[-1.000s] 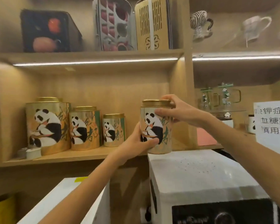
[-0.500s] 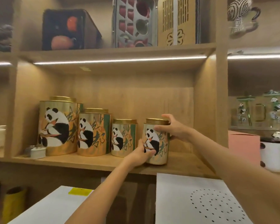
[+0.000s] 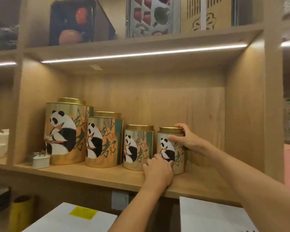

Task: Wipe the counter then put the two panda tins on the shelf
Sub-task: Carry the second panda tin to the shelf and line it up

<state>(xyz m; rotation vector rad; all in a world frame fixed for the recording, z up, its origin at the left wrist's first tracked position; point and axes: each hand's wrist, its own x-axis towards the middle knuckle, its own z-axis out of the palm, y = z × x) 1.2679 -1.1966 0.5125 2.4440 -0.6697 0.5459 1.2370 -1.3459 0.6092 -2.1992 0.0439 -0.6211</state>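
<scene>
A row of gold panda tins stands on the wooden shelf (image 3: 94, 174), tallest at the left. The smallest panda tin (image 3: 171, 151) stands upright at the right end, beside a slightly larger tin (image 3: 138, 147). My left hand (image 3: 158, 171) grips the smallest tin near its base. My right hand (image 3: 186, 139) wraps its upper side and lid rim. Further left are the medium tin (image 3: 104, 139) and the big tin (image 3: 65, 131).
Small white and metal items (image 3: 40, 159) sit at the shelf's left end. The shelf's right wall (image 3: 244, 124) is close to the held tin. Two white boxes (image 3: 212, 216) lie below the shelf. Boxed tea sets (image 3: 151, 15) fill the upper shelf.
The smallest tin went from mid-air in front of the shelf onto the shelf board next to the other tins. Both hands stayed on it, and the view moved closer.
</scene>
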